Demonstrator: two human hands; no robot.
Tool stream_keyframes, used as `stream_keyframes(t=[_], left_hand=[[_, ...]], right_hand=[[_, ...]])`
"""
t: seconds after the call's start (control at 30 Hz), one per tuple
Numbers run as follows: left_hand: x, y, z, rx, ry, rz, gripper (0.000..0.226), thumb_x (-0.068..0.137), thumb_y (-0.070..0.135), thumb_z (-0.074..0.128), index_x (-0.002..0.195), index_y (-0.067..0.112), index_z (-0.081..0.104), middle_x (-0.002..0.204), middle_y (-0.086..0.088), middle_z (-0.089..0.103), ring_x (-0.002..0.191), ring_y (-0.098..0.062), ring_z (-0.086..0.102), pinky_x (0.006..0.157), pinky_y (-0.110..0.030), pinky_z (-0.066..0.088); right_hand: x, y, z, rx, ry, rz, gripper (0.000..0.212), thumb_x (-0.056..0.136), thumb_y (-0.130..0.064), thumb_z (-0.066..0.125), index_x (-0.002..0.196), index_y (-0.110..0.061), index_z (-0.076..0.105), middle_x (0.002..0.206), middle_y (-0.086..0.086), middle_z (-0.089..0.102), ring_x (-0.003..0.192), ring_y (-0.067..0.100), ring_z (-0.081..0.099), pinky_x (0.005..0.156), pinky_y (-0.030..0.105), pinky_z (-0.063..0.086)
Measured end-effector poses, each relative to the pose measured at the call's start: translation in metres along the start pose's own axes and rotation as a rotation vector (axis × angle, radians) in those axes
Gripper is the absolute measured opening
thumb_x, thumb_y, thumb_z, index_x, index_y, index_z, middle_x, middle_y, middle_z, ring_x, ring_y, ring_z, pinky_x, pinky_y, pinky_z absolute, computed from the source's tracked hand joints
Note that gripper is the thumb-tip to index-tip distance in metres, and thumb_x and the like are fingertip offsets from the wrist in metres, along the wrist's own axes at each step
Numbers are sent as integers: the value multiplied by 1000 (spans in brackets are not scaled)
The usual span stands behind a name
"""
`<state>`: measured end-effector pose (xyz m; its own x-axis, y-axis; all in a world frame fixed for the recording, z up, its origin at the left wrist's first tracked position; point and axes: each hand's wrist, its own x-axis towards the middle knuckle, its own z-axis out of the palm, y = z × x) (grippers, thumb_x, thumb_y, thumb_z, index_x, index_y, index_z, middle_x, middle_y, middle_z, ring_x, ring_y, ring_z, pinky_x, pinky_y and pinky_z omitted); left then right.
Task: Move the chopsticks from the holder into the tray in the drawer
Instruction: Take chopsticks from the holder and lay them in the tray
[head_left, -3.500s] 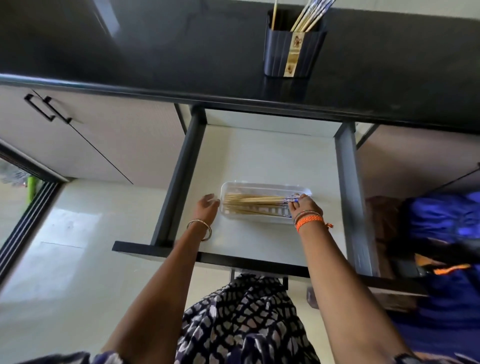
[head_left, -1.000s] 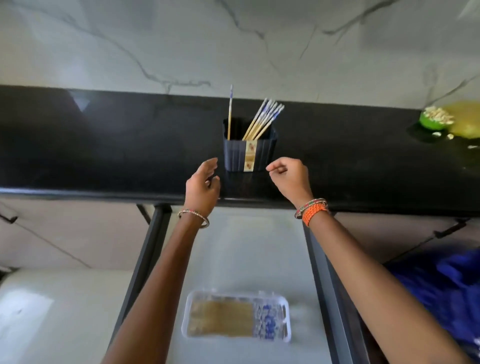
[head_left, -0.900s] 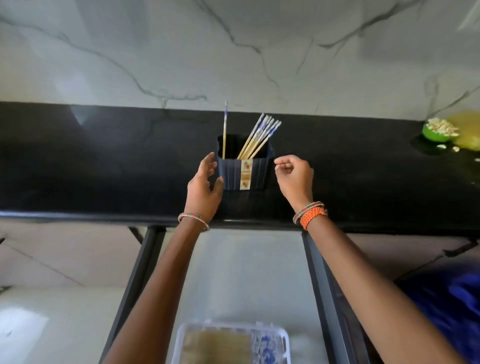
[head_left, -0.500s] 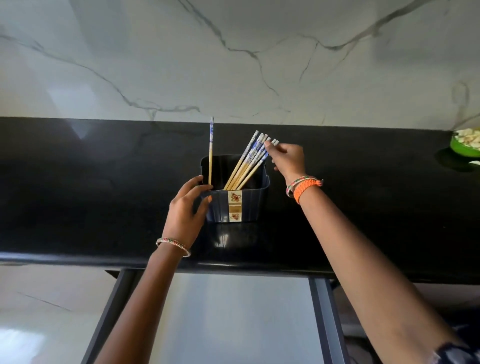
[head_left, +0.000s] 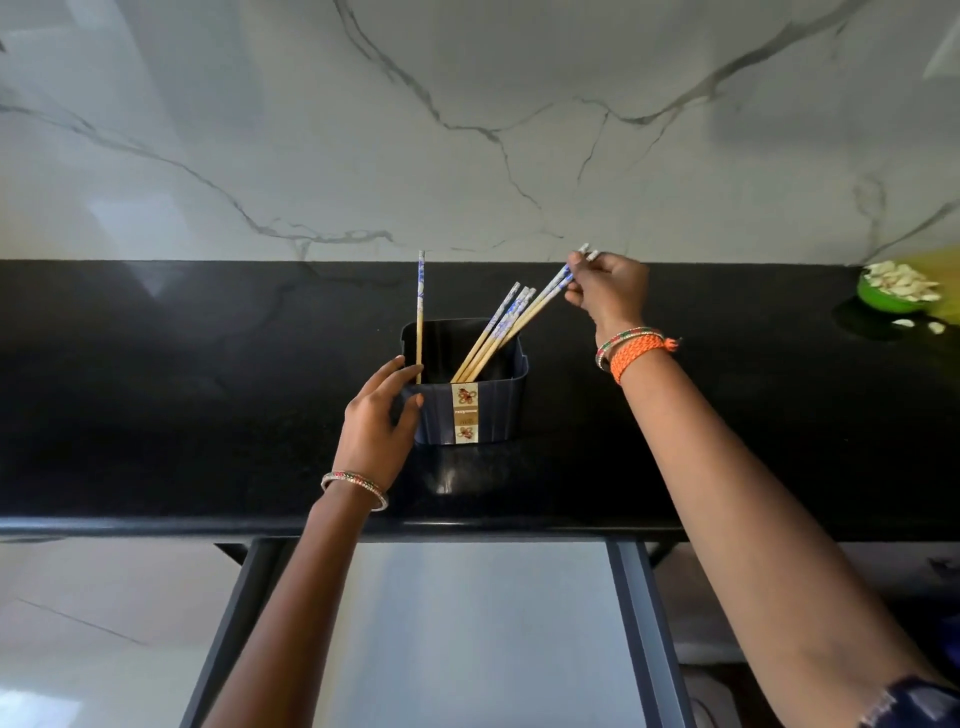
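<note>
A dark blue ribbed holder (head_left: 485, 413) with a gold label stands on the black counter (head_left: 156, 405). My left hand (head_left: 378, 425) grips its left side. Several wooden chopsticks with blue-and-white tops (head_left: 496, 332) lean to the right inside it, and one single chopstick (head_left: 420, 312) stands upright at its left corner. My right hand (head_left: 608, 296) pinches the patterned tops of two chopsticks (head_left: 548, 296), drawn partly up and to the right, their lower ends still inside the holder. The open drawer (head_left: 478, 634) lies below the counter edge; the tray is out of view.
A marble wall (head_left: 467, 130) rises right behind the counter. A green bowl (head_left: 896, 291) of pale pieces sits at the far right, with a few pieces spilled beside it. Dark drawer rails (head_left: 647, 623) frame the drawer on both sides.
My view rose from the drawer and tray to the counter. My left hand took hold of the holder. My right hand closed on two chopstick tops and pulled them up and right.
</note>
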<state>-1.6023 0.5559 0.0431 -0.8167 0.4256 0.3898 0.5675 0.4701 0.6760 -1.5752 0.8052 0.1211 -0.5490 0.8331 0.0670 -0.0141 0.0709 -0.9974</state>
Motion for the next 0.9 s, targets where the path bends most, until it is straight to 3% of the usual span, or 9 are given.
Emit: stream_keyframes(t=[0.2,0.27,0.37,0.47,0.57,0.67,0.7,0.8,0.9], left_hand=[[-25,21,-32,-137,-27,-8,41,87,0,51,126,13,52,129,-12,56,111,-16,55,91,-25,45],[-40,25,-39,-179,-41,-34,42,87,-1,50,126,14,52,124,-12,60,110,-13,54,90,-23,44],[-71,25,-47,-234,-68,-105,41,87,-1,49,125,13,52,124,-11,60,114,-16,54,92,-22,42],[-111,12,-46,-297,-92,-228,38,87,-1,47,123,10,54,125,-11,60,117,-22,55,94,-24,42],[-167,-16,-38,-314,-94,-372,35,85,-4,45,118,2,57,121,-16,61,112,-27,58,89,-25,42],[-234,-52,-23,-285,-180,-502,36,83,-9,44,117,-4,55,123,-23,59,115,-35,55,96,-35,43],[-256,-63,-20,-261,-208,-544,37,82,-10,44,117,-4,55,122,-24,59,114,-36,55,98,-39,43],[-307,-86,-17,-119,-250,-631,38,84,-6,42,119,1,56,121,-23,61,113,-36,56,97,-39,42],[-329,-96,-20,-17,-293,-583,38,87,-3,38,121,2,53,125,-22,58,116,-36,53,99,-36,39]], right_hand=[[-60,-53,-69,209,199,-54,19,90,-9,62,97,7,68,71,2,63,72,12,64,71,23,58],[-85,-60,-85,361,257,0,17,91,-8,62,96,7,68,74,4,63,79,15,64,72,23,58],[-138,-51,-100,557,273,123,13,92,-9,60,80,-6,64,80,5,65,82,16,66,73,24,57],[-197,-9,-105,654,281,279,16,93,-11,58,78,-8,62,84,6,67,79,13,65,82,28,57],[-264,66,-108,646,299,487,13,98,-14,50,99,-7,61,97,7,59,83,14,62,84,23,54],[-330,132,-117,620,358,677,21,99,-10,47,80,-10,53,80,6,51,68,10,59,52,13,55],[-350,151,-121,607,385,740,23,98,-6,47,77,-10,53,81,8,53,70,12,57,48,13,54],[-396,188,-127,514,404,908,10,95,-1,52,94,3,61,99,16,60,83,22,61,66,21,58],[-417,205,-124,424,382,976,27,91,0,58,115,11,58,88,18,63,73,22,60,63,27,60]])
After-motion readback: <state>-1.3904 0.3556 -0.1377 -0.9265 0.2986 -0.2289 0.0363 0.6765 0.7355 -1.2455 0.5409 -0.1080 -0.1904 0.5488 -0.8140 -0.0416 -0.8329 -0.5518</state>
